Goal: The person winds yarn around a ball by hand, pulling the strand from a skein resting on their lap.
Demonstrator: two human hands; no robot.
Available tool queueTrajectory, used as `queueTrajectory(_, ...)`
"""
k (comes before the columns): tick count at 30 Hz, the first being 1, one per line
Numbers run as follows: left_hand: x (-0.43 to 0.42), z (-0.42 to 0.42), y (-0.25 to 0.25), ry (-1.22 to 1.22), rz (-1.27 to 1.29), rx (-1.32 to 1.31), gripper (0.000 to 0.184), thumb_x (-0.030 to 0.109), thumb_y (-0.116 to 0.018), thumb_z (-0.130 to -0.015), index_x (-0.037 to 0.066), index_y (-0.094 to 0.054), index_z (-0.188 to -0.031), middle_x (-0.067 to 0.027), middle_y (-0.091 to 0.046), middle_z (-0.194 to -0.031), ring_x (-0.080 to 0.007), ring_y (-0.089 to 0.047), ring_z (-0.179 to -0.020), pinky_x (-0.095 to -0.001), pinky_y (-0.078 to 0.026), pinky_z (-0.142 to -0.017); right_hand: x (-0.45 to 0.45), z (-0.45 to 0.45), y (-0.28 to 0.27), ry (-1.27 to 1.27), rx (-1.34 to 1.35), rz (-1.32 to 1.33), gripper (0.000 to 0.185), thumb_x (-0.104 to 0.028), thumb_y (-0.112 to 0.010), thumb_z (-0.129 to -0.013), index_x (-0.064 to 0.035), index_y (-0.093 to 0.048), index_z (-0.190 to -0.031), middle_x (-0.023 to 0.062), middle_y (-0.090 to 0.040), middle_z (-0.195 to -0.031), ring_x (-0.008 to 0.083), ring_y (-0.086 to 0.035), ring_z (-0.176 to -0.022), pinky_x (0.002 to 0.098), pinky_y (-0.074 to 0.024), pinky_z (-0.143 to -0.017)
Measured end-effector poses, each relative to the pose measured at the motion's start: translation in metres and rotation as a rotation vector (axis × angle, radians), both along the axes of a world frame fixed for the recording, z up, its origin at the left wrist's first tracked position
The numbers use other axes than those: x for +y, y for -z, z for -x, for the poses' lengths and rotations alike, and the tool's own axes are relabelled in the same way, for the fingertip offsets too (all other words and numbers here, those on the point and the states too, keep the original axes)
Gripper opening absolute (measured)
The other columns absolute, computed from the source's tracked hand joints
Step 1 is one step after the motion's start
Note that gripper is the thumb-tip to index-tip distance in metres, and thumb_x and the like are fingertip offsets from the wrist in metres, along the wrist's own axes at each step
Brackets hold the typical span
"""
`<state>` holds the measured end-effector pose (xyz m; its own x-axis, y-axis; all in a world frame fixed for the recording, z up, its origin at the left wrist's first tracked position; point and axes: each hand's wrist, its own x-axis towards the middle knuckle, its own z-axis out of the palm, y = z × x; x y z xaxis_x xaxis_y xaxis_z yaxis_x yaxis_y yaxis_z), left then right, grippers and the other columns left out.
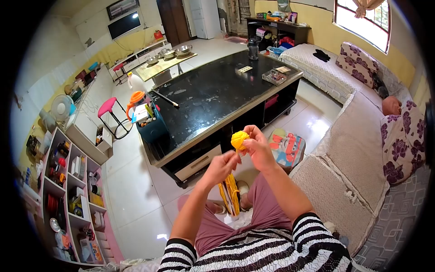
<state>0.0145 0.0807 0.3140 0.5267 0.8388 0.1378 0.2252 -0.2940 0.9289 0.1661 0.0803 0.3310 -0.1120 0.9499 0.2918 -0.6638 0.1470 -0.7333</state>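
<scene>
A small ball of yellow yarn is held up in front of the black table's near edge. My right hand has its fingers closed round the ball's right side. Just to the left and lower, my left hand is pinched below the ball, seemingly on its yellow strand; the fingertips are small and partly hidden. Between my knees hangs a bundle of loose yellow yarn, beneath both hands.
A long black table stands ahead, bearing a dark caddy, a stick and a glass tray. A patterned stool is right of my hands, beside the sofa. Shelves line the left.
</scene>
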Motion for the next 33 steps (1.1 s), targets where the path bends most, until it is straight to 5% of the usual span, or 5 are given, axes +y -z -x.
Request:
queueTrajectory(6, -0.005, 0.020, -0.030, 0.156, 0.103, -0.099, 0.023, 0.019, -0.046, -0.085, 0.001, -0.053, -0.072, 0.0018, -0.048, -0.061, -0.0039, -0.044, -0.054, -0.0177, -0.037, -0.051, 0.022, 0.003, 0.021, 0.323, -0.711, -0.075, 0.028, 0.000, -0.057, -0.063, -0.0061, -0.044, -0.087, -0.0002, -0.048, -0.075, 0.0030, -0.048, -0.063, 0.0181, -0.0411, -0.051)
queueTrajectory(15, 0.053, 0.013, -0.013, -0.057, 0.008, -0.314, 0.021, 0.019, -0.044, -0.086, 0.004, -0.048, -0.072, 0.0040, -0.041, -0.062, -0.0033, -0.037, -0.056, -0.0179, -0.031, -0.049, -0.002, 0.006, -0.002, -0.398, -0.053, 0.025, 0.031, -0.006, -0.056, -0.062, -0.0049, -0.043, -0.091, 0.0042, -0.051, -0.079, 0.0109, -0.054, -0.069, 0.0215, -0.0460, -0.055)
queueTrajectory(20, 0.022, 0.002, -0.003, 0.106, -0.009, -0.087, 0.024, 0.024, -0.044, -0.085, 0.005, -0.049, -0.072, 0.0024, -0.040, -0.059, -0.0064, -0.037, -0.055, -0.0214, -0.032, -0.050, 0.015, 0.000, -0.012, 0.002, -0.101, -0.012, 0.029, -0.009, -0.059, -0.066, -0.0051, -0.043, -0.090, 0.0029, -0.051, -0.079, 0.0088, -0.051, -0.065, 0.0195, -0.0440, -0.054)
queueTrajectory(25, 0.009, 0.015, -0.036, 0.182, 0.046, -0.190, 0.026, 0.020, -0.042, -0.087, 0.005, -0.046, -0.067, 0.0048, -0.037, -0.060, -0.0027, -0.032, -0.053, -0.0179, -0.028, -0.048, 0.029, 0.003, 0.013, 0.485, -0.842, -0.234, 0.028, -0.007, -0.063, -0.060, -0.0047, -0.046, -0.081, 0.0018, -0.047, -0.075, 0.0077, -0.045, -0.060, 0.0198, -0.0397, -0.053)
queueTrajectory(33, 0.046, 0.024, -0.001, -0.122, -0.053, -0.302, 0.023, 0.020, -0.041, -0.088, 0.005, -0.047, -0.073, 0.0040, -0.041, -0.062, -0.0020, -0.036, -0.055, -0.0169, -0.031, -0.048, -0.003, 0.022, -0.010, -0.291, -0.260, 0.012, 0.028, -0.001, -0.055, -0.061, -0.0055, -0.043, -0.086, 0.0017, -0.047, -0.079, 0.0078, -0.048, -0.070, 0.0204, -0.0427, -0.056)
